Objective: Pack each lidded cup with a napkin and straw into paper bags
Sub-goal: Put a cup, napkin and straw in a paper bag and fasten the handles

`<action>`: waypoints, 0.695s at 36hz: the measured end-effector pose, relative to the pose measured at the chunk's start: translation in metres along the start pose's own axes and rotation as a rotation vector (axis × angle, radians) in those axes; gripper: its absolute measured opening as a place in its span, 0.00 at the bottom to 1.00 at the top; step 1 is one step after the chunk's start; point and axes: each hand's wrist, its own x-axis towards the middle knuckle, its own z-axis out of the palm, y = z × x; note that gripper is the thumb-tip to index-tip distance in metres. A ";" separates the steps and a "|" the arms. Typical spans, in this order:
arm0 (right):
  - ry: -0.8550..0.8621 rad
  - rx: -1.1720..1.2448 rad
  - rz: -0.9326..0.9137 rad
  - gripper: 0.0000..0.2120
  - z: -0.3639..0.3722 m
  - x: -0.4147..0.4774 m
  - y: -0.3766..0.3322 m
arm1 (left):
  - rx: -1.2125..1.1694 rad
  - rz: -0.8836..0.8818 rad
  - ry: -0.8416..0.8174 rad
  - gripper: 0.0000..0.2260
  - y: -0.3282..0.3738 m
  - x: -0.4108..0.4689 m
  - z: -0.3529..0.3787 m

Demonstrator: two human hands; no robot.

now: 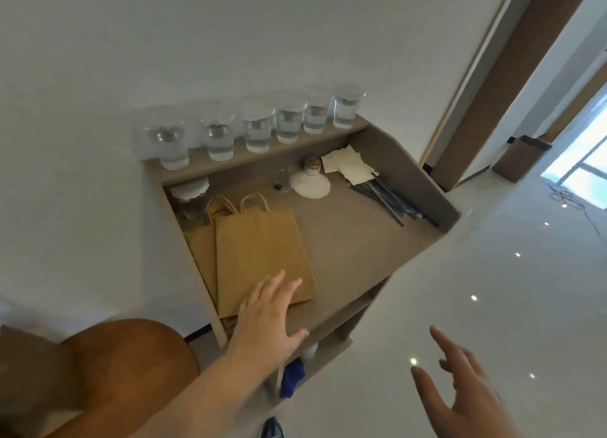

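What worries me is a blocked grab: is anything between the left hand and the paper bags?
Nothing visible. The left hand, fingers spread, is over the near edge of the top paper bag; nothing lies on it. The cups stand apart on the back shelf.

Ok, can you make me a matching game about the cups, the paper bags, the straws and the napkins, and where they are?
Things:
1. cups
2. paper bags
3. straws
4. napkins

Places:
A. dark, lying along the right side of the desk
B. standing in a row on the top shelf
C. brown, lying flat on the left side of the desk
D. a pale pile at the back, near the right wall

Pairs: 1-B, 2-C, 3-A, 4-D
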 end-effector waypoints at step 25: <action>-0.633 -0.240 -0.273 0.32 0.138 0.240 -0.149 | -0.198 -0.267 -0.202 0.32 -0.041 0.086 -0.018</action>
